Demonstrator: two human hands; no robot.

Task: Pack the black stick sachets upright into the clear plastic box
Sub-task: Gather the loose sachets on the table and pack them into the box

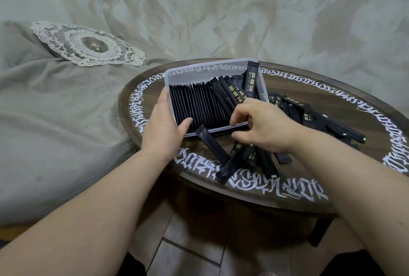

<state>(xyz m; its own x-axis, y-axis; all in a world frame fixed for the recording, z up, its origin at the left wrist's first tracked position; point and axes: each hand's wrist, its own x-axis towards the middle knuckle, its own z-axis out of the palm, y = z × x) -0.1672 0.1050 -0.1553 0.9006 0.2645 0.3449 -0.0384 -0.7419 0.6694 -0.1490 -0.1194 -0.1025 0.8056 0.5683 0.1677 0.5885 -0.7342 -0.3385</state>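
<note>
A clear plastic box (pixel 199 69) stands on the round dark table (pixel 332 85), tilted toward me. Several black stick sachets (pixel 199 105) stand packed in a row inside it, and a few at the right lean loosely, one (pixel 251 78) sticking up at the far right corner. My left hand (pixel 163 125) grips the box's near left corner, thumb over the rim on the packed row. My right hand (pixel 261 125) hovers at the box's near right edge with fingers curled, fingertips at the row's right end. Loose sachets (pixel 230 162) lie under and in front of my right hand.
More loose black sachets (pixel 309 116) lie heaped on the table right of the box. The table's rim carries white script lettering (pixel 276 185). A grey-draped sofa with a lace doily (pixel 88 43) lies to the left. Tiled floor shows below the table.
</note>
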